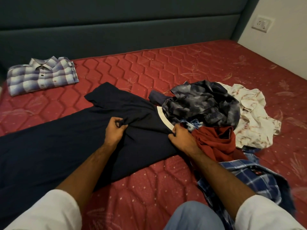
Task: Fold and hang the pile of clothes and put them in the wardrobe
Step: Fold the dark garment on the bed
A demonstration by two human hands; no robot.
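The dark blue garment (66,146) lies spread flat on the red mattress (182,67), with a white band at its edge. The left hand (115,131) pinches a fold of it. The right hand (181,138) grips its edge. The pile of clothes (212,112) sits at three o'clock.

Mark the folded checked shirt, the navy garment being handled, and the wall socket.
folded checked shirt (42,75), head view, on its button placket.
navy garment (49,146), head view, on its flat middle.
wall socket (262,24), head view, on its faceplate.
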